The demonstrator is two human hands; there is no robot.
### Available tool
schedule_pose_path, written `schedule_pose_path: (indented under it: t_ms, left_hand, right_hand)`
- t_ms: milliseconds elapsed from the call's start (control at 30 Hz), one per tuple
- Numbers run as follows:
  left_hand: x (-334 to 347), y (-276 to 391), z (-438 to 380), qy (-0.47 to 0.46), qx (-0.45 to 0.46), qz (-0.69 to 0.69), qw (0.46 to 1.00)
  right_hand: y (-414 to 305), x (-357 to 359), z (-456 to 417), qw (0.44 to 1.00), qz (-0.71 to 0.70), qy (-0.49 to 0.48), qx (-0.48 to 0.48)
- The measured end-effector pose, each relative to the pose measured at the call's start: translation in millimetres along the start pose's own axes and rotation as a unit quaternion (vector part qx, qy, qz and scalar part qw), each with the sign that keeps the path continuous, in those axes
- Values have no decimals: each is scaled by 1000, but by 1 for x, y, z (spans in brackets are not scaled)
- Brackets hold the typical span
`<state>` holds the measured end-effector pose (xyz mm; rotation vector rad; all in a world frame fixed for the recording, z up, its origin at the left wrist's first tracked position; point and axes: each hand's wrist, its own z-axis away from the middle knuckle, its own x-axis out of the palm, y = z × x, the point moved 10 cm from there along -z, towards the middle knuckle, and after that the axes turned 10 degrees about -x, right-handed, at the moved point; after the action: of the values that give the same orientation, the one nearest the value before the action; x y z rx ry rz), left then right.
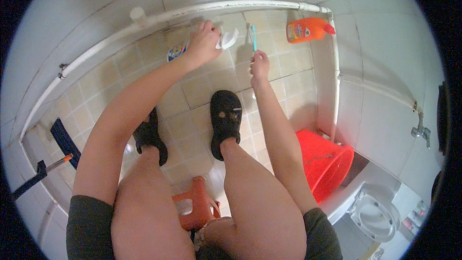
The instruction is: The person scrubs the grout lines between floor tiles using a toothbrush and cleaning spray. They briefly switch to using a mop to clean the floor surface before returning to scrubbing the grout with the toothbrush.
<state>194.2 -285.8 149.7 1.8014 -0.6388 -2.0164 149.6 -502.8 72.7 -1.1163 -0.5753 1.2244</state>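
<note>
My left hand (pixel 205 43) is over the tiled floor by the wall, its fingers closed around a crumpled white piece (pixel 230 39). Whether that piece is paper or cloth I cannot tell. In my right hand (pixel 260 66) is a teal toothbrush (pixel 254 38), gripped by the handle, its head pointing away from me. A blue-and-white printed packet or container (pixel 176 52) is beside my left wrist, partly covered by it. To the right of the toothbrush is an orange bottle (pixel 305 30) with a red cap and a printed label.
White pipes (pixel 231 5) run along the walls. At right are a red bucket (pixel 334 173), a metal tap (pixel 421 131) and a toilet (pixel 375 215). An orange plastic stool (pixel 195 206) is under me. A dark brush or squeegee head (pixel 66 142) is at left.
</note>
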Motion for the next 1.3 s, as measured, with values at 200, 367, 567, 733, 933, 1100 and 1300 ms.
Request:
schedule_pose_path:
  t_ms: [200, 367, 567, 733, 933, 1100, 1300]
  left_hand:
    - [-17, 3, 15, 16, 30, 82, 996]
    - [-27, -3, 21, 33, 21, 117, 992]
    - [-29, -12, 21, 61, 9, 95, 994]
    - [-18, -8, 14, 72, 22, 116, 990]
    - [-56, -15, 61, 51, 69, 143, 986]
    - [-85, -76, 116, 88, -28, 220, 971]
    - [-153, -127, 188, 196, -60, 37, 978]
  right_hand:
    - [-42, 15, -92, 879, 406, -13, -248]
    - [-47, -5, -89, 861, 431, -21, -269]
    - [-19, -15, -41, 868, 439, -42, -227]
    - [-58, 15, -85, 836, 465, -27, -289]
    - [-20, -37, -50, 866, 424, -60, -259]
    - [-30, -31, -41, 856, 463, -94, -209]
    - [-44, -4, -77, 861, 463, -132, -166]
